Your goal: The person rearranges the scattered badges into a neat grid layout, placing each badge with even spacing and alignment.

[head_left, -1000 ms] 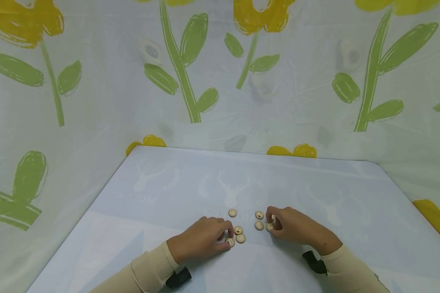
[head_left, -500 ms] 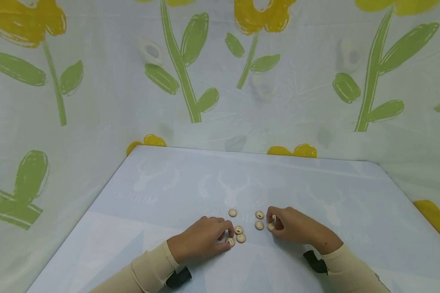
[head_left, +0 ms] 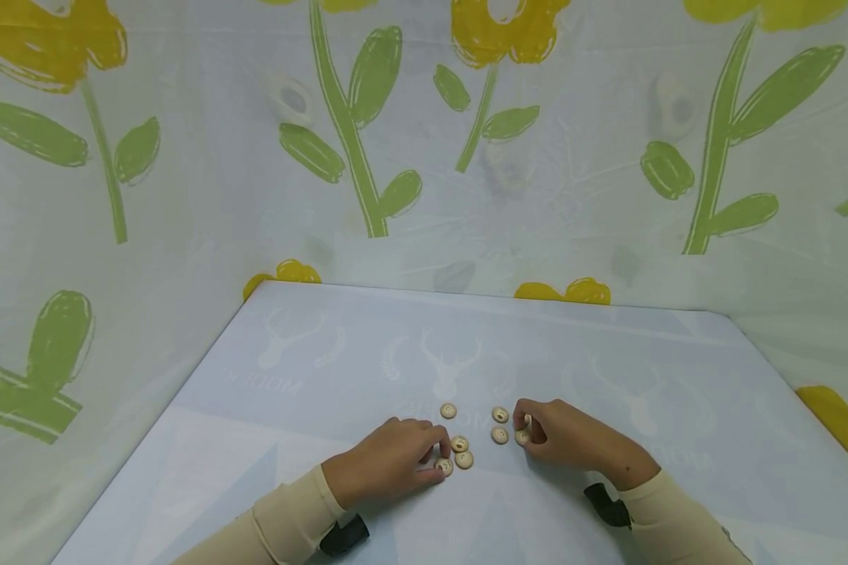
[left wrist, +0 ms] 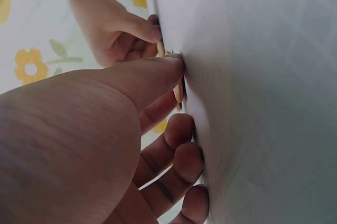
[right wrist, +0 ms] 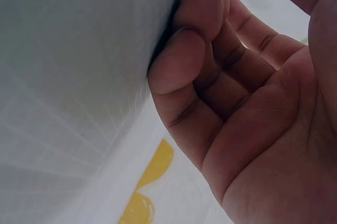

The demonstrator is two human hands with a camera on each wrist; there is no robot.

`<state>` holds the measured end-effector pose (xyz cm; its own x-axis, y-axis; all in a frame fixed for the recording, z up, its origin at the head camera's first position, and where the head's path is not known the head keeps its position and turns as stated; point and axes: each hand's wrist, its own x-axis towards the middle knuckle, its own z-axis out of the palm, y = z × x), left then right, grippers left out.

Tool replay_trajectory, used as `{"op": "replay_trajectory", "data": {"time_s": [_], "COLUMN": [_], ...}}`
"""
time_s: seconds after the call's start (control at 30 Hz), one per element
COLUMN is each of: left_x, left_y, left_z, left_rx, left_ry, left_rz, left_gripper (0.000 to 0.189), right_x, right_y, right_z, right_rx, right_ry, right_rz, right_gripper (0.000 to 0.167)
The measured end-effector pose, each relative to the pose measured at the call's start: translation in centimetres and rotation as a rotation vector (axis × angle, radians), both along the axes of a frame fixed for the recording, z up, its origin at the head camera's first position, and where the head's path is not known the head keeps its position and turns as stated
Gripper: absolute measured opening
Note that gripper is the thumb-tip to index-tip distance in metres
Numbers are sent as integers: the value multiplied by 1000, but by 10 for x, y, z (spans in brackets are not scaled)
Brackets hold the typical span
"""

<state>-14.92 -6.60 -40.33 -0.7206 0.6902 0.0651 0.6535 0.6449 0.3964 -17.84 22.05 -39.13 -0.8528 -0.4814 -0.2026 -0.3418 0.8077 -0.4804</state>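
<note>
In the head view, several small round beige discs with dark marks lie on the table in two loose groups. My left hand (head_left: pixel 389 463) pinches a disc (head_left: pixel 444 467) between thumb and index finger at the table surface. Two more discs, an upper one (head_left: pixel 459 444) and a lower one (head_left: pixel 464 460), lie just right of it. My right hand (head_left: pixel 572 439) pinches another disc (head_left: pixel 522 436) by its edges. Behind its fingers one further disc (head_left: pixel 527 421) is partly hidden. In the left wrist view, the left thumb (left wrist: pixel 163 71) presses down near the disc edges; the right wrist view shows curled fingers (right wrist: pixel 181 61).
Left of the right hand lie an upper disc (head_left: pixel 500 414) and a lower disc (head_left: pixel 499 435). A lone disc (head_left: pixel 448 410) sits farther back. The pale printed table (head_left: pixel 367 337) reaches a flower-patterned curtain (head_left: pixel 572 196) behind and at both sides.
</note>
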Motion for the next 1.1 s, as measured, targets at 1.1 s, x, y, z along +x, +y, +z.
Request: {"op": "replay_trajectory", "data": {"time_s": [1.1], "left_x": [-3], "left_y": [1], "left_z": [-1], "left_rx": [-29], "left_ry": [-45], "left_rz": [10], "left_gripper": [14], "right_x": [-2], "right_y": [-5], "right_z": [3], "right_rx": [-35], "right_ry": [78], "right_rz": [62], "right_gripper": [18]}}
